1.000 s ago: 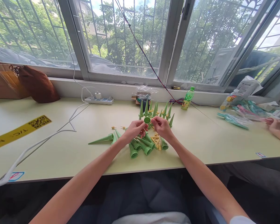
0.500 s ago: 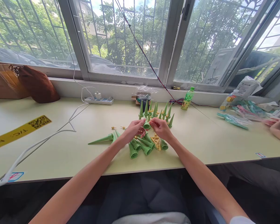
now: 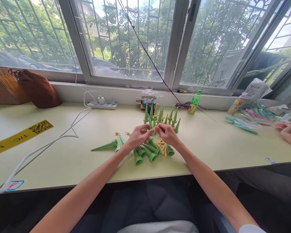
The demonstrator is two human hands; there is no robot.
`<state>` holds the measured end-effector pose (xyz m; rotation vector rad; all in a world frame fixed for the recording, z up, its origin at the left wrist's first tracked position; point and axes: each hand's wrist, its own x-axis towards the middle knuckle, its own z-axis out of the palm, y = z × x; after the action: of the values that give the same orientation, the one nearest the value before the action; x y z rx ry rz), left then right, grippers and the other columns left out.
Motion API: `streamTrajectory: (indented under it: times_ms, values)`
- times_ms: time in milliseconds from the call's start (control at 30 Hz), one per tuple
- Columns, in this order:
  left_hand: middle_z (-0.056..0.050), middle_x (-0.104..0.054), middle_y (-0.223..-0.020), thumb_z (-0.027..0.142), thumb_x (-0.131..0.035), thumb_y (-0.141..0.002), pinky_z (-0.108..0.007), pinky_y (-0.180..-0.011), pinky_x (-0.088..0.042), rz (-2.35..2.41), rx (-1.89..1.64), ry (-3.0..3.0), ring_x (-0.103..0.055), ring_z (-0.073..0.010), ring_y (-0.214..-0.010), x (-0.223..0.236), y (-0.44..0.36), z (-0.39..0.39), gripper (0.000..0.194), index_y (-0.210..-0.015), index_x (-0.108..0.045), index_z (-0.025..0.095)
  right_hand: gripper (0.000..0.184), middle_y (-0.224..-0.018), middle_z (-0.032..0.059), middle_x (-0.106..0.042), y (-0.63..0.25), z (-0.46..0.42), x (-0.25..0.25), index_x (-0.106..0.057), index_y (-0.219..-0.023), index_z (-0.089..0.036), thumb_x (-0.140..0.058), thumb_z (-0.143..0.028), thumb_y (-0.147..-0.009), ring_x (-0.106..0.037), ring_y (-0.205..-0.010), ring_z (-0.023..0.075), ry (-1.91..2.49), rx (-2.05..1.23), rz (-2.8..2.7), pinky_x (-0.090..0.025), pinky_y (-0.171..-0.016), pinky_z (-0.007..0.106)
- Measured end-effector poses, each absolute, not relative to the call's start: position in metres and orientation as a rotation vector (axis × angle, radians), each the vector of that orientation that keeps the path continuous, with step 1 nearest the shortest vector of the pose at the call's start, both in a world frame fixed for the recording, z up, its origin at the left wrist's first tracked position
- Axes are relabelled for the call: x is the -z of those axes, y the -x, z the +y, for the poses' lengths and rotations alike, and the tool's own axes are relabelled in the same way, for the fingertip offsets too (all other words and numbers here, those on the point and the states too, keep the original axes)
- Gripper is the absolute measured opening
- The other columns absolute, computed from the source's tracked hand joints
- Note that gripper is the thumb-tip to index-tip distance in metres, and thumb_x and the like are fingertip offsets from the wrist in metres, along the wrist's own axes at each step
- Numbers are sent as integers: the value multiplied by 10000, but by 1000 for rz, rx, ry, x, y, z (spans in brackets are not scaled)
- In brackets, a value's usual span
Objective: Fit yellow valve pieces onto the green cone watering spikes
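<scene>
My left hand [image 3: 141,135] has its fingers closed around a green plastic cone spike [image 3: 150,122], its tip pointing up and away from me. My right hand [image 3: 167,133] meets it from the other side, thumb and fingers pinched at the cone's base. Whatever sits in that pinch is hidden by the fingers. Below the hands lies a pile of loose green cones [image 3: 152,156], open ends toward me. Beside them is a small heap of yellow plastic pieces [image 3: 163,149]. Behind the hands, several green cones with yellow pieces [image 3: 176,116] stand upright.
Two small yellow pieces [image 3: 117,133] and a long green cone [image 3: 104,145] lie to the left. Farther back are a power strip [image 3: 106,105], a small opened box [image 3: 147,100] and a green drink bottle [image 3: 195,102]. Another person's hand [image 3: 289,128] shows at far right, near plastic bags [image 3: 242,124].
The held cone has turned: its open end faced me before, and its tip now points up. My left fingers have closed in, and both hands have come closer together.
</scene>
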<state>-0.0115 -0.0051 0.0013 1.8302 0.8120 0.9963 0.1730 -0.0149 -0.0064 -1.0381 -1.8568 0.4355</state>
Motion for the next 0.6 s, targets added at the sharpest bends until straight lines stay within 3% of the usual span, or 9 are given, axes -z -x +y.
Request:
streamTrajectory:
  times_ms: [267, 600]
  values:
    - [-51, -559, -925, 427, -659, -835, -164, -408, -478, 743, -1253, -2057, -569, -78, -589, 9, 10, 2, 274, -858, -658, 154, 417, -536, -39, -372, -173, -14, 6, -402, -616, -192, -432, -443, -948, -326, -502, 97, 1063, -428, -1879, -250, -506, 251]
    - [-72, -583, -1053, 414, -598, -894, -171, -466, -507, 798, -1324, -2227, -574, -75, -631, 10, 8, 4, 284, -1078, -677, 213, 431, -534, -43, -372, -171, -16, 5, -424, -634, -193, -456, -498, -937, -327, -508, 99, 1082, -440, -1771, -253, -502, 250]
